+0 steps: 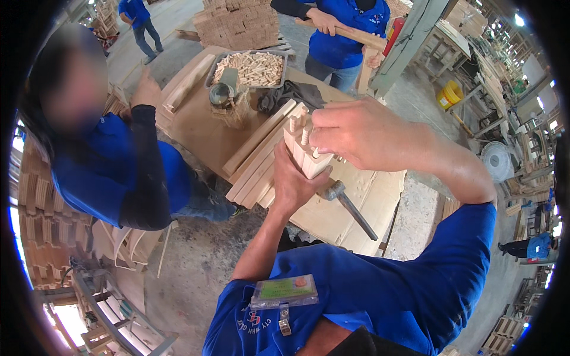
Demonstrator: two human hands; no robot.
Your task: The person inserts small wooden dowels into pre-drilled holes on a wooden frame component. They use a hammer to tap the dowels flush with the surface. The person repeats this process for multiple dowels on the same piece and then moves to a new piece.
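Note:
My left hand (290,185) is closed around the near end of a bundle of pale wooden slats (255,178). Small wooden dowels (305,135) stick up from the slats' end faces. Over that end, my right hand (377,133) pinches with thumb and fingers at a wooden dowel (316,152), which my fingertips partly cover. A hammer (347,204) with a metal head lies on the cardboard-covered table (362,196), just right of my left hand.
A grey tray (287,59) full of loose dowels stands at the table's far side, near a glue-smeared container (228,104) and a dark cloth (291,95). One co-worker (119,172) stands at the left; another (341,53) across holds a wooden frame piece. A post (409,47) rises behind.

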